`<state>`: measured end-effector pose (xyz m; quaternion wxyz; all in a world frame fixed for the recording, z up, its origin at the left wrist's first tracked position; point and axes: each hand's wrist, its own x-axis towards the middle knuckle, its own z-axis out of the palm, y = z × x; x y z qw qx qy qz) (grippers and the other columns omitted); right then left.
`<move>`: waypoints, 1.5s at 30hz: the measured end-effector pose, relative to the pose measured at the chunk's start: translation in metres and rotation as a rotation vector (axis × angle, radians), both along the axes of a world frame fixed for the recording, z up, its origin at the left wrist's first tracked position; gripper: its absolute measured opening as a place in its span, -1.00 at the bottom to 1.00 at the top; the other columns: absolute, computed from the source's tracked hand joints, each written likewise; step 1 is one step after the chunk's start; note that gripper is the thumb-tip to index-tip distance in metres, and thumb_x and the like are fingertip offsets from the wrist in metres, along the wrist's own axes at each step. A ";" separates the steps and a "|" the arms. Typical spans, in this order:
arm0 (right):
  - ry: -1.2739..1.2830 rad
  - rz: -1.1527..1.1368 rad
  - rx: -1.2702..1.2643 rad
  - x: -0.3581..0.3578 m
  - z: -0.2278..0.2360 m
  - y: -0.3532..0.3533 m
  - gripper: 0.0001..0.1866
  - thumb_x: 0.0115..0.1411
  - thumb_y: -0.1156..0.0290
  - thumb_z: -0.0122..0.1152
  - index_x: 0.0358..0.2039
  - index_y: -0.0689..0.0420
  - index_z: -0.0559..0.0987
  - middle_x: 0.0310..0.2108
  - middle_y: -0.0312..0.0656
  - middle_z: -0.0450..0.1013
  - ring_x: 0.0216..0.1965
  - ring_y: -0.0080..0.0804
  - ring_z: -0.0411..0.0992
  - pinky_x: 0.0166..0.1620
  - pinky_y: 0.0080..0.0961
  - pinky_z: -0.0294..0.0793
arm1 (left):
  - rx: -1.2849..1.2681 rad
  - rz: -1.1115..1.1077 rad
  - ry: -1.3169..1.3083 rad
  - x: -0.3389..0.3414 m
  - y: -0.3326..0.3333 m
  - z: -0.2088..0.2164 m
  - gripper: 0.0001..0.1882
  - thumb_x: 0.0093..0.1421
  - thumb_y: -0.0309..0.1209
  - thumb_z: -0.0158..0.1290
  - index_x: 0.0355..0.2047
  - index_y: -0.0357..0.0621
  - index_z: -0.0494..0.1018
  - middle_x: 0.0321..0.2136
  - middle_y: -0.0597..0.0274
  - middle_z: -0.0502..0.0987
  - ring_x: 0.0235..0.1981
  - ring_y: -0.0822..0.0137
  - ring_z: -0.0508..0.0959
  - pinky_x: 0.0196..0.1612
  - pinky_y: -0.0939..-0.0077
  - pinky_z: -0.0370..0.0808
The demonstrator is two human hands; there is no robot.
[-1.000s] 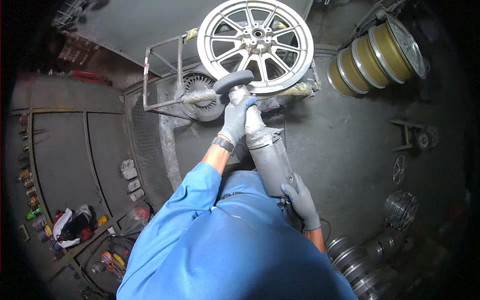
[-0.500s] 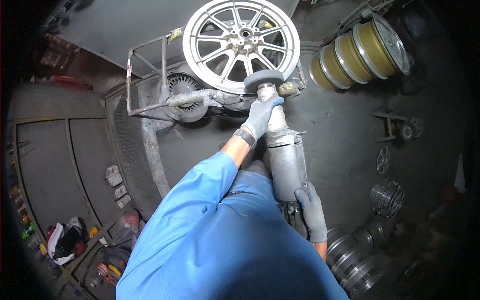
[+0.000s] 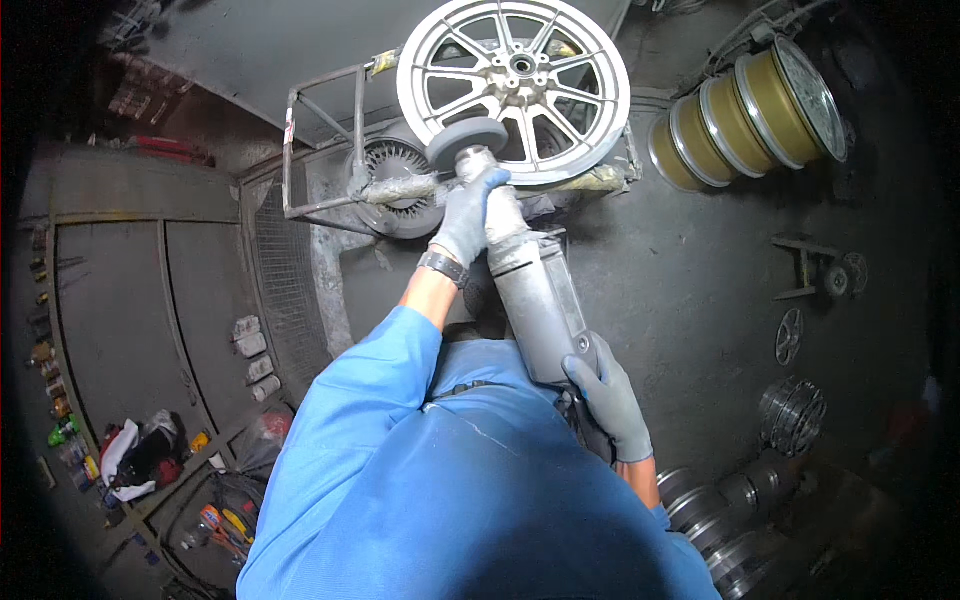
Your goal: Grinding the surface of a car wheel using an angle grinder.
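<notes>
Since half a second ago the grinder's pad has slid left across the wheel's lower rim, from its right side toward the bottom left spokes, and the left arm has straightened behind it.

Far left, a dark cabinet (image 3: pixel 130 320) stands with small bottles and rags at its foot. Next comes the metal stand (image 3: pixel 330 150) that carries the silver alloy wheel (image 3: pixel 515 85), which sits tilted on the frame with its face up. The left hand (image 3: pixel 468 215), gloved in grey, is closed around the neck of the angle grinder (image 3: pixel 535 300) just behind the round pad (image 3: pixel 467 143), which rests on the rim's lower left edge. The right hand (image 3: pixel 607 400), also gloved, is wrapped around the tool's rear grip near the body.

To do this pass well, I would keep the pad flat to the rim, press lightly and evenly, and steer from the front hand — the rear one only steadies. Right of the wheel, a row of gold rims (image 3: pixel 745 110) lies on the floor (image 3: pixel 700 280).

The contact patch under the pad is hidden, and the dim items at lower right are probably more rims — hard to say.
</notes>
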<state>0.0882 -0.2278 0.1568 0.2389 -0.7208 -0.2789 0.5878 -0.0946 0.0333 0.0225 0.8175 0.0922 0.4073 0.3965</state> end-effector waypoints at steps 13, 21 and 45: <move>-0.226 -0.129 0.050 0.007 0.036 -0.036 -0.47 0.39 0.27 0.21 0.30 0.17 0.42 0.10 -0.03 0.56 0.10 -0.24 0.53 0.19 -0.31 0.44 | -0.049 -0.191 -0.106 0.084 -0.023 0.004 -0.75 0.22 -0.37 0.25 -0.16 -0.23 0.52 -0.44 0.07 0.61 -0.48 0.16 0.66 -0.36 0.26 0.66; -0.046 -0.182 -0.003 0.003 0.032 -0.032 -0.40 0.36 0.20 0.22 0.33 0.19 0.39 0.08 0.03 0.56 -0.01 -0.26 0.58 0.11 -0.32 0.50 | -0.047 -0.111 -0.099 0.061 -0.025 0.015 -0.77 0.21 -0.39 0.26 -0.20 -0.24 0.53 -0.47 0.09 0.59 -0.53 0.17 0.64 -0.43 0.25 0.64; -0.004 0.033 0.047 0.213 0.037 0.028 -0.59 0.35 0.29 0.20 0.14 0.19 0.47 -0.12 -0.16 0.52 -0.07 -0.40 0.46 0.07 -0.39 0.44 | -0.046 0.098 -0.044 0.213 -0.008 0.002 -0.70 0.25 -0.35 0.25 -0.08 -0.23 0.52 -0.34 0.09 0.62 -0.38 0.23 0.67 -0.25 0.31 0.68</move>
